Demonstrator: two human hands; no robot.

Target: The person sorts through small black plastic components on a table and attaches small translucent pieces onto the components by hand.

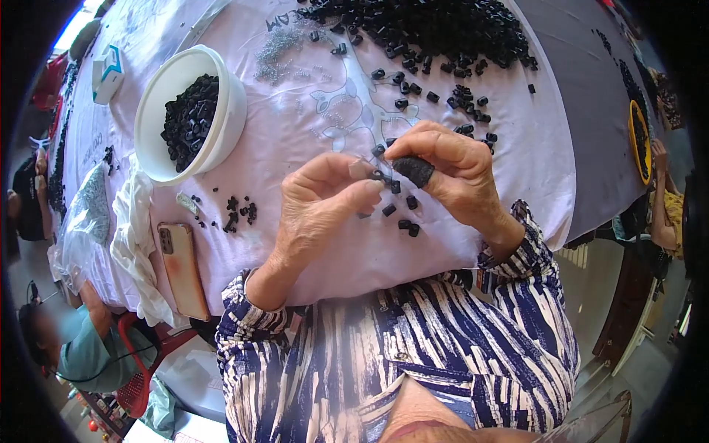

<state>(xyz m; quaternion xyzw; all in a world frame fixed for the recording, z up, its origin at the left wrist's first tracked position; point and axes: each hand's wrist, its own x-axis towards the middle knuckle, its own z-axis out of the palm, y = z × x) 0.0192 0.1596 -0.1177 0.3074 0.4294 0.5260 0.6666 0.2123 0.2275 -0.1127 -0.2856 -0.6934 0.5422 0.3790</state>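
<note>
My left hand (317, 196) is pinched around a small black piece (381, 177), only part of which shows between its fingertips. Close beside it, my right hand (461, 173) grips a dark, rounded pad-like object (413, 171) between thumb and fingers. The two hands nearly meet above the pink cloth (295, 111). Several small black pieces (390, 210) lie on the cloth just below and between the hands. A large heap of similar black pieces (443, 29) spreads across the top of the cloth, with loose ones trailing toward my right hand.
A white bowl (235, 111) of black pieces stands at left. Near it are a small box (108, 74), clear beads (277, 53), a plastic bag (90, 210), white cloth (131, 251), a phone (183, 269) and black fragments (235, 214). A person (96, 347) sits at lower left.
</note>
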